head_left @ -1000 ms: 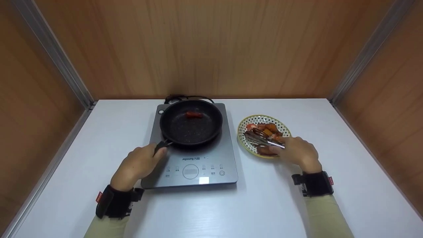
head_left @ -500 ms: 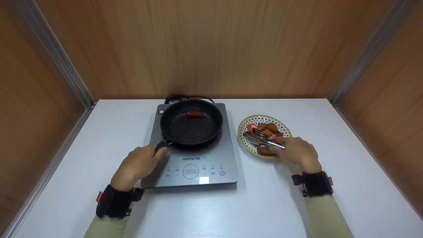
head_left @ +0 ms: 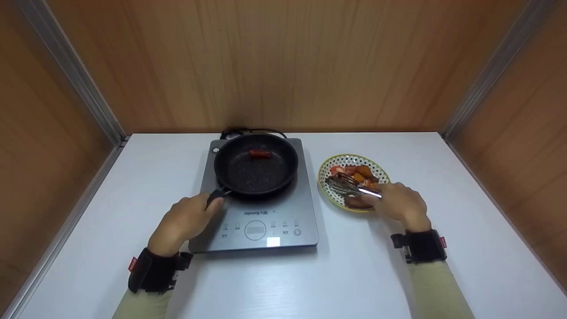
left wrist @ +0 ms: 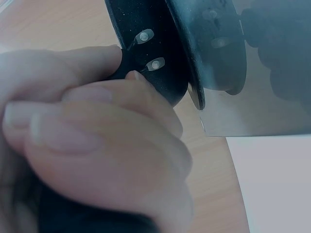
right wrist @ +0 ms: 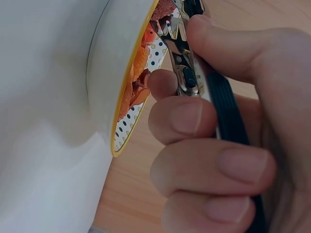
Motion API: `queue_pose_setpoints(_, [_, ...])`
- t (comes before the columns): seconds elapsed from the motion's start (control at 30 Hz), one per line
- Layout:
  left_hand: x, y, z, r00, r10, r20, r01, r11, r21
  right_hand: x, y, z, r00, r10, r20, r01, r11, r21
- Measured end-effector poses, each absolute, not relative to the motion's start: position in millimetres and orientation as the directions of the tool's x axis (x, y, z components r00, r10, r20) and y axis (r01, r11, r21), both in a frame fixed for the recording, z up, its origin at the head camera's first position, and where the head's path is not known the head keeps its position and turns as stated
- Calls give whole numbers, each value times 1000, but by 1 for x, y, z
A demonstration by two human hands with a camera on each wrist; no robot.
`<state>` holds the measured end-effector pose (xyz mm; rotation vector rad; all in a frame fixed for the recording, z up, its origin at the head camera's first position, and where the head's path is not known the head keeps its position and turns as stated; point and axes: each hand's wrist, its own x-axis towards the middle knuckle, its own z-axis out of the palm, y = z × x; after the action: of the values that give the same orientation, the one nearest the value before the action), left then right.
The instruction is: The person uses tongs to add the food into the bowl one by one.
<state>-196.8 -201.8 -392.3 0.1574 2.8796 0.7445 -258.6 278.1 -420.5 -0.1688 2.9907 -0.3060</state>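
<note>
My left hand [head_left: 188, 219] grips the black handle of a dark frying pan [head_left: 257, 177], fingers wrapped round it in the left wrist view. The pan sits on a grey induction cooker [head_left: 279, 226]. A short reddish-brown sausage-like piece [head_left: 260, 153] lies toward the pan's far side. At the right, my right hand [head_left: 401, 204] holds metal food tongs [head_left: 356, 188] with a dark handle [right wrist: 224, 104]. Their heads reach into a dotted, yellow-rimmed plate [head_left: 328, 195], over orange and red food pieces [head_left: 358, 173]. A brown piece [head_left: 358, 202] lies near the plate's front rim, beside the tongs.
A black power cord [head_left: 266, 130] runs behind the cooker along the table's back edge. Wood-grain panels [head_left: 283, 66] enclose the white table [head_left: 266, 283] at the back and both sides. The plate stands a short way right of the cooker.
Almost nothing differs. Both hands keep their places and grips, and the tongs' heads stay over the food in the plate.
</note>
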Motion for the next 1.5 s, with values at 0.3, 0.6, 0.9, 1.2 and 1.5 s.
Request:
queue_pose_setpoints(0.3, [-196, -200, -392, -981, 142, -135, 56, 864, 500, -261, 281, -422, -984, -142, -112, -118, 973, -199])
queue_pose_setpoints(0.6, [-196, -202, -392, -981, 134, -140, 50, 871, 489, -262, 281, -419, -988, -132, -85, -108, 966, -236])
queue_pose_setpoints(0.9, [-196, -203, -393, -981, 136, -140, 49, 866, 498, -263, 282, -417, -988, -150, -44, -136, 964, -229])
queue_pose_setpoints(1.2, [-196, -203, -392, -981, 118, -153, 27, 869, 494, -264, 281, -414, -991, -131, -14, -125, 967, -221])
queue_pose_setpoints(1.5, [-196, -201, -391, -983, 121, -138, 38, 870, 492, -261, 270, -404, -987, -157, 23, -158, 963, -218])
